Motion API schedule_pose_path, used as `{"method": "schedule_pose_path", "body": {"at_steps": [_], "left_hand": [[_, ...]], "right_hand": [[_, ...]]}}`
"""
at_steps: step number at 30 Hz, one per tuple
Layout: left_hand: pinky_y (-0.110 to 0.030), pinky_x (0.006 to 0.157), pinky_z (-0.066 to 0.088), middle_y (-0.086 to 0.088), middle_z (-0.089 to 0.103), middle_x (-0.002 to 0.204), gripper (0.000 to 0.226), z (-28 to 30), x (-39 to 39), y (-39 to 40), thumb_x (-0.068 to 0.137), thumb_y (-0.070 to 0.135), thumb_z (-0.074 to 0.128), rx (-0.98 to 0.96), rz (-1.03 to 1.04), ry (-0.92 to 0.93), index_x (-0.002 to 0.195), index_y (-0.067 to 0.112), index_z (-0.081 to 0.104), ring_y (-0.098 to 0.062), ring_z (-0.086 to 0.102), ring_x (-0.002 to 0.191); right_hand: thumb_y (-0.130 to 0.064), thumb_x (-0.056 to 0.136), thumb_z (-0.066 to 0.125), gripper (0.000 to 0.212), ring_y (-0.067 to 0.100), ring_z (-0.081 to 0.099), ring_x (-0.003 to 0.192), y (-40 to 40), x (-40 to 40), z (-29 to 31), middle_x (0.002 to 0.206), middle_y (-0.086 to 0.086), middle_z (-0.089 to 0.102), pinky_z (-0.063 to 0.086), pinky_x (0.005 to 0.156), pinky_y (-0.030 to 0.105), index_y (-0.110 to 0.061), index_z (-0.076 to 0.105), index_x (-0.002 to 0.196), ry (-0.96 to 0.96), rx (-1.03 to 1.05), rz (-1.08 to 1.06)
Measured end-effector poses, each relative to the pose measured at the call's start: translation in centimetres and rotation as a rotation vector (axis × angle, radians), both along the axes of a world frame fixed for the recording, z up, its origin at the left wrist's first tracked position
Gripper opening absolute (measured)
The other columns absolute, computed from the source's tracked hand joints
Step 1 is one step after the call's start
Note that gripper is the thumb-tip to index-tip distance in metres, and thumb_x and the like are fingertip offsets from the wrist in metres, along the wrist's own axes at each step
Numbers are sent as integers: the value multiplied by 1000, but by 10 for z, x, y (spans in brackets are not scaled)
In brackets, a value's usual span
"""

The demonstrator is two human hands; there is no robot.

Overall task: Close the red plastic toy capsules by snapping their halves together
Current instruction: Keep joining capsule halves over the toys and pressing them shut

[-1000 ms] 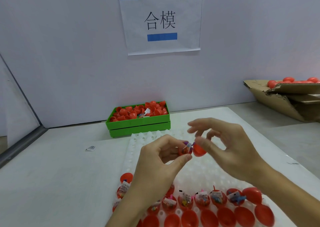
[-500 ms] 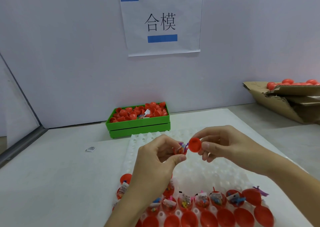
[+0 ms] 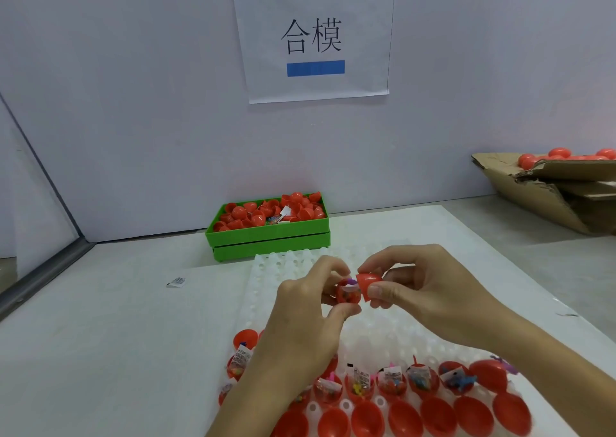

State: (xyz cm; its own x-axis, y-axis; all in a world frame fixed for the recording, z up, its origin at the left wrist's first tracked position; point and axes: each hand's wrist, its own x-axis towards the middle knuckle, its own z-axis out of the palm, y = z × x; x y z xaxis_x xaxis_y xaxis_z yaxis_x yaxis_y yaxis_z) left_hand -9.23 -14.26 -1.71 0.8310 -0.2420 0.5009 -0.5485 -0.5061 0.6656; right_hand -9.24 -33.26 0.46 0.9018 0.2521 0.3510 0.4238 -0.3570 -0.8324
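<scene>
My left hand point(image 3: 306, 316) pinches a red capsule half point(image 3: 348, 295) filled with small toys and a paper slip. My right hand point(image 3: 430, 293) pinches the empty red cap half point(image 3: 368, 285) between thumb and fingers, its open side turned toward the filled half. The two halves touch at their rims above the white tray point(image 3: 383, 333), not seated together. In the tray's near rows sit several filled open halves point(image 3: 358, 385) and several empty red halves point(image 3: 366, 420).
A green bin point(image 3: 266, 239) full of red capsule halves stands at the back by the wall. A torn cardboard box point(image 3: 546, 199) with red capsules lies at the right. A small white packet point(image 3: 176, 281) lies on the table to the left.
My right hand has turned the cap half and brought it against the filled half in my left hand. Both hands have sunk a little toward the tray.
</scene>
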Motion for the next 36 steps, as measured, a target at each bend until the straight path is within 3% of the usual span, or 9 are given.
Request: {"method": "schedule_pose_path", "body": {"at_steps": [2, 6, 12, 15, 22, 26, 33, 36], "left_hand": [[-6, 77, 50, 27, 67, 87, 47, 1, -1, -1, 78, 13, 82, -43, 24, 2, 100, 43, 53, 8, 67, 85], [-11, 78, 53, 24, 70, 84, 30, 1, 0, -1, 77, 15, 84, -70, 42, -46, 99, 31, 71, 3, 67, 85], [-19, 78, 56, 16, 71, 82, 21, 3, -2, -1, 79, 16, 82, -74, 17, -47, 93, 27, 72, -5, 68, 83], [-22, 80, 56, 18, 72, 82, 19, 2, -2, -1, 79, 17, 82, -65, 35, -38, 92, 29, 73, -4, 67, 84], [-18, 83, 55, 19, 73, 92, 25, 3, -3, 0, 83, 20, 78, -38, 9, -92, 105, 29, 75, 0, 66, 90], [-13, 83, 53, 18, 73, 99, 25, 4, -4, -1, 91, 20, 61, -73, -4, -125, 111, 24, 75, 3, 67, 95], [-16, 77, 57, 14, 77, 91, 23, 3, -2, -1, 85, 7, 73, -281, 29, 17, 98, 25, 79, 1, 71, 85], [-17, 75, 58, 10, 77, 89, 19, 3, -1, -2, 81, 8, 77, -354, 40, 97, 93, 21, 81, -1, 72, 83]], "right_hand": [[-17, 81, 76, 18, 14, 73, 70, 1, 0, 0, 78, 0, 74, 57, 68, 21, -22, 72, 97, -16, 10, -6], [-14, 80, 77, 20, 16, 73, 69, 1, 0, 0, 77, 1, 75, 58, 69, 24, -21, 72, 98, -39, 26, -6], [-27, 73, 77, 26, 18, 73, 68, 2, -3, 1, 76, 3, 74, 59, 69, 26, -20, 73, 97, -39, 62, -3], [-15, 76, 81, 22, 19, 72, 68, 3, -2, 0, 75, 5, 74, 58, 69, 24, -20, 74, 96, -31, 60, 1], [-8, 75, 81, 24, 19, 74, 71, 6, -5, 1, 76, 6, 76, 58, 69, 22, -18, 74, 95, -38, 104, -20], [-11, 74, 80, 22, 18, 74, 70, 8, -5, 2, 76, 4, 76, 57, 68, 21, -20, 73, 93, -35, 140, -37], [-21, 69, 78, 25, 18, 74, 71, 10, -7, 3, 76, 5, 76, 58, 69, 21, -18, 74, 93, -46, 156, -45], [-11, 72, 81, 24, 20, 74, 70, 11, -6, 1, 76, 7, 75, 61, 72, 29, -16, 74, 94, -45, 145, -46]]}}
